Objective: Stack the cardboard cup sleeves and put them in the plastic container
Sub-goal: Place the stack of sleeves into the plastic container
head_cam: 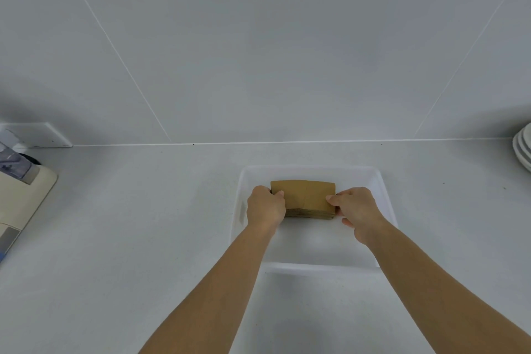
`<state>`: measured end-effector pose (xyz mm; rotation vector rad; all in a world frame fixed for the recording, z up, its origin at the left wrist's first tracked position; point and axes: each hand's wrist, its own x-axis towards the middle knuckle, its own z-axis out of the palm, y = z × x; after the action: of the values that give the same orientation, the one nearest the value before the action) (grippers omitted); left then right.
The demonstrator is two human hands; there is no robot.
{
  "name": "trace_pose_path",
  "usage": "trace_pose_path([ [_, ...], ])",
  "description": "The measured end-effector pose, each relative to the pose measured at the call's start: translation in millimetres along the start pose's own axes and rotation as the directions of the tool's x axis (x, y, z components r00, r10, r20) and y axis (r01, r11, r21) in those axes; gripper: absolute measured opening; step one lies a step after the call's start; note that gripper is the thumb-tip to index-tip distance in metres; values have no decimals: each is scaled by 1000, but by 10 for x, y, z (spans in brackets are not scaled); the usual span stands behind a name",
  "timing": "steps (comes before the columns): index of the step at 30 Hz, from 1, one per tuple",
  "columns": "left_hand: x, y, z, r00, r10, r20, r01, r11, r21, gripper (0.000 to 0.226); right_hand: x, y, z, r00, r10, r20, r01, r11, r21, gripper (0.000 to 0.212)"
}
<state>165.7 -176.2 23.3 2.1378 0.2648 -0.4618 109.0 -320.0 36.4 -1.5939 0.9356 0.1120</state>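
Note:
A stack of flat brown cardboard cup sleeves (304, 197) is inside the clear plastic container (313, 171) on the white counter. My left hand (265, 205) grips the stack's left end and my right hand (357, 210) grips its right end, thumbs on top. Both hands reach down past the container's rim. The layered edges of the sleeves show along the near side. I cannot tell whether the stack rests on the container's floor or hangs just above it.
A beige appliance (20, 198) with a clear part sits at the left edge. A stack of white plates (523, 149) stands at the far right. A white wall socket (43, 135) is at the back left. The tiled wall rises behind the counter.

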Motion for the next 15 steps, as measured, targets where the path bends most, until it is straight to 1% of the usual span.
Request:
trace_pose_path([
  [6,-12,26,-23,999,-35,10,36,998,-56,43,18,-3,21,1000,3,-2,-3,1000,-16,40],
  [7,-11,30,-32,999,-40,33,43,996,-74,43,27,2,22,1000,2,2,-2,1000,-17,40],
  [10,8,33,-35,998,-52,39,57,989,-134,42,59,14,25,1000,3,-10,-3,1000,-30,41],
  [13,-1,43,-38,996,-69,50,76,984,-158,39,58,19,18,1000,7,-1,-7,1000,-18,39],
  [15,-5,27,-45,994,-68,81,80,985,-152,33,66,29,4,1000,10,16,-10,1000,-3,39],
])
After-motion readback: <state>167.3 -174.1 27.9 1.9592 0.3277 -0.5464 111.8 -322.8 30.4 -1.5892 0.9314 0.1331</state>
